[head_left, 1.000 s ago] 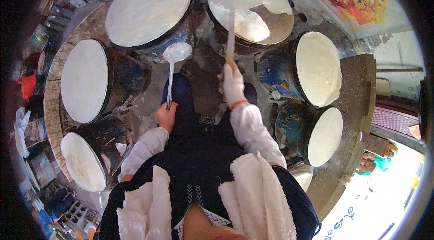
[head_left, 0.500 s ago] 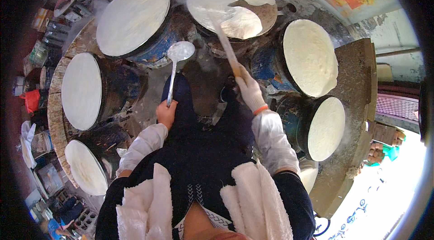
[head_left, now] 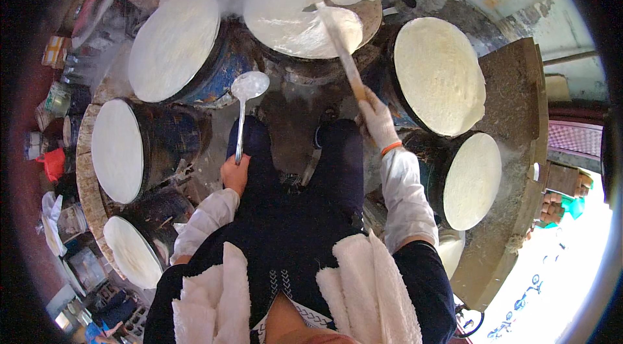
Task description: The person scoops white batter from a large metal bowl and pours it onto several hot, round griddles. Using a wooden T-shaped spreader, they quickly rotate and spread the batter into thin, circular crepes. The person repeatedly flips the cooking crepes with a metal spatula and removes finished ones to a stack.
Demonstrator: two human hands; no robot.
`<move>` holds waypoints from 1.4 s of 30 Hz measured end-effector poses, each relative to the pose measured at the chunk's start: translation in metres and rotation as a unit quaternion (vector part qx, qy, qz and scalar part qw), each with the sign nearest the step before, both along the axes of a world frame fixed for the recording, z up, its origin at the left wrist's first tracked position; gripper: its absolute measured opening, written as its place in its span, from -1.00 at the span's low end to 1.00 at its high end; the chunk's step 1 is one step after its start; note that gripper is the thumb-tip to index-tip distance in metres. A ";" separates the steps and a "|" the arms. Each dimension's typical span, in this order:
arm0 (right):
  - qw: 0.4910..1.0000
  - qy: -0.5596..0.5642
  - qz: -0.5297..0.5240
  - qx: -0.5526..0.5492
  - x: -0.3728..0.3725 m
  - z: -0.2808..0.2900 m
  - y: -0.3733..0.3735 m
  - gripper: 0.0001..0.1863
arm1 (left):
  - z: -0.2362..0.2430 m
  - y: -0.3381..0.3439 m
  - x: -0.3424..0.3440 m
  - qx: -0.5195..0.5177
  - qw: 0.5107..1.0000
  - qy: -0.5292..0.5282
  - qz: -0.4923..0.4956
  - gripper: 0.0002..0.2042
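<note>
Nearest us, our left hand [head_left: 235,173] had its fingers wrapped round the handle of a ladle [head_left: 250,86], and our gloved right hand [head_left: 378,118] had its own clamped on a wooden scraper [head_left: 344,52]. We seemed to be spreading batter [head_left: 279,7]; the next move, we judged, called for a light, level sweep toward the bare patch [head_left: 370,12]. The ladle's bowl bore a whitish film, its depth unclear. Beyond, a blue drum [head_left: 220,68] carried a pale sheet [head_left: 174,46]; farthest off, the batter lay wet on the far plate [head_left: 370,29], under the scraper's tip.
</note>
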State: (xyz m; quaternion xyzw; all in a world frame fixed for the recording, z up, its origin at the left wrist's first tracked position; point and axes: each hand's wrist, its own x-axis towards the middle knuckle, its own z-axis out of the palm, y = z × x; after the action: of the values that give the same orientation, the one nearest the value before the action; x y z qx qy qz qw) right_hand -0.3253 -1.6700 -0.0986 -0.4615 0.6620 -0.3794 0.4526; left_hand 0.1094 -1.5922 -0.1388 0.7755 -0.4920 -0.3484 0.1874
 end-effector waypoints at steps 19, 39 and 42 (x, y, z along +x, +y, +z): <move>0.941 0.301 -0.153 -0.014 0.003 0.055 -0.129 -0.52 | 0.002 -0.004 0.002 -0.040 0.998 -0.027 -0.032 -0.77; 0.971 0.105 -0.189 -0.105 0.011 0.041 -0.083 -0.49 | -0.010 0.003 0.014 0.000 1.000 0.029 0.003 -0.74; 0.970 0.077 -0.159 -0.166 0.038 0.030 -0.084 -0.50 | 0.009 -0.003 0.006 -0.015 0.998 0.058 -0.021 -0.73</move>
State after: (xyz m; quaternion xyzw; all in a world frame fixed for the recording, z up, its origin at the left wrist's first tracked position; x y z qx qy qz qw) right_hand -0.2874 -1.7537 -0.0687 -0.4467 0.6875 -0.5146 0.2512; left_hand 0.1151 -1.5948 -0.1302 0.7408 -0.5013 -0.3894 0.2199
